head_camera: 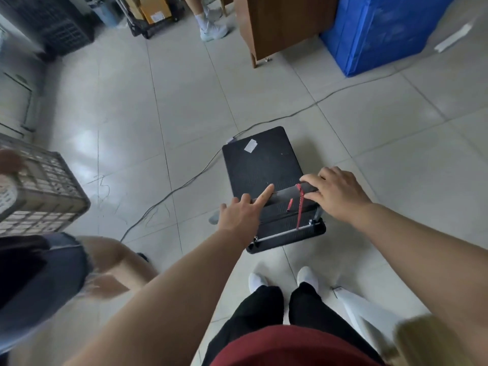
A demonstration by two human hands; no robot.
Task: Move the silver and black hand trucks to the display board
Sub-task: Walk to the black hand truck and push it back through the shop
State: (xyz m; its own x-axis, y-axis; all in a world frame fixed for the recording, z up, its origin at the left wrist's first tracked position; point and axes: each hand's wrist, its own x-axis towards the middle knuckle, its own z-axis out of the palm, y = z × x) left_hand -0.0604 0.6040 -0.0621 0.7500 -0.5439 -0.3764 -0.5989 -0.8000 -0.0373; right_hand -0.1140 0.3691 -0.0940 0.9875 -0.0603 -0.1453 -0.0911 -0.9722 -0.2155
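A black hand truck [261, 165] with a flat black platform stands on the tiled floor just ahead of my feet. Its black handle bar [285, 196] carries a red cord. My right hand [335, 192] rests over the right end of the bar, fingers curled on it. My left hand [243, 211] lies at the bar's left end with the index finger stretched out and the other fingers loose. No silver hand truck and no display board are in view.
A grey cable [184, 184] runs across the floor under the truck's front. Another person [47, 273] carries a grey crate [45, 191] at my left. A wooden cabinet [280, 25] and blue bin [380, 33] stand ahead right; another person's feet [211, 27] beyond.
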